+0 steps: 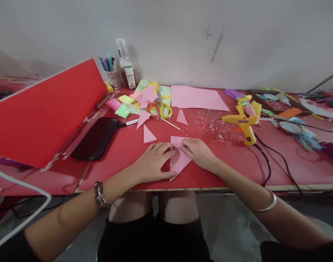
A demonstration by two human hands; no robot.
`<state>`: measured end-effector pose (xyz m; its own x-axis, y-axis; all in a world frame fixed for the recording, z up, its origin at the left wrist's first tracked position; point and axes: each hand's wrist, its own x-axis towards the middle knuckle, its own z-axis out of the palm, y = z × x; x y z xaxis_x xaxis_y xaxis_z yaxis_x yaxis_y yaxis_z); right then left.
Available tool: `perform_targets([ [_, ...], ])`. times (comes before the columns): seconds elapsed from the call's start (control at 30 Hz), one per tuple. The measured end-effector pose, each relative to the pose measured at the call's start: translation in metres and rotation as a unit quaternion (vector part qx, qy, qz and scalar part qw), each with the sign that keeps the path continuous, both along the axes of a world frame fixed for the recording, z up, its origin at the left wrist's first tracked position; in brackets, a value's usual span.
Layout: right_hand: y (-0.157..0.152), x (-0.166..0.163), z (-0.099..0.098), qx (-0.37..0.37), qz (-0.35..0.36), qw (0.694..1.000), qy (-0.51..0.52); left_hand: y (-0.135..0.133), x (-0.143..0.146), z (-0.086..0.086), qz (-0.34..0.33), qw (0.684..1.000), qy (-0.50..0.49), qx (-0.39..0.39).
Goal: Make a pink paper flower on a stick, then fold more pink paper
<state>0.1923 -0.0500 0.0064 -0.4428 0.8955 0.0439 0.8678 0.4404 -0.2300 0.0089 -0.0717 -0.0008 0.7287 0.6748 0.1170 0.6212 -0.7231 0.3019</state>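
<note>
A pink sheet of paper (177, 166), folded to a slanted edge, lies near the front edge of the red table. My left hand (155, 162) rests on its left side, fingers spread and thumb along the lower corner. On the paper's upper right, my right hand (197, 152) has its fingers curled and pressed together at a fold. Both hands' fingertips nearly meet over the paper. Just beyond them lie small folded pink triangles, one pink triangle (149, 135) to the left and another pink triangle (182, 117) farther back.
A yellow glue gun (244, 125) with a black cord stands at right beside scattered shavings. Left are a black phone (96, 140) and a tilted red board (51, 112). Scissors (165, 110), paper scraps, a large pink sheet (199, 97), a bottle (127, 69) and a pen cup (113, 78) line the back.
</note>
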Motion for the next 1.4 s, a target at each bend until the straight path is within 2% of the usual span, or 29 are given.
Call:
perform_targets([
  [0.27,0.0,-0.001,0.001,-0.007,0.001,1.0,-0.019,0.0,0.0,0.0,-0.029,0.999,-0.025,0.015],
  [0.83,-0.001,-0.002,0.002,-0.003,-0.005,1.0,-0.025,-0.008,0.0,0.003,-0.003,1.0,0.0,0.004],
  [1.4,-0.001,-0.001,0.001,0.008,0.001,1.0,0.001,-0.013,-0.006,0.005,0.002,0.999,0.003,-0.053],
])
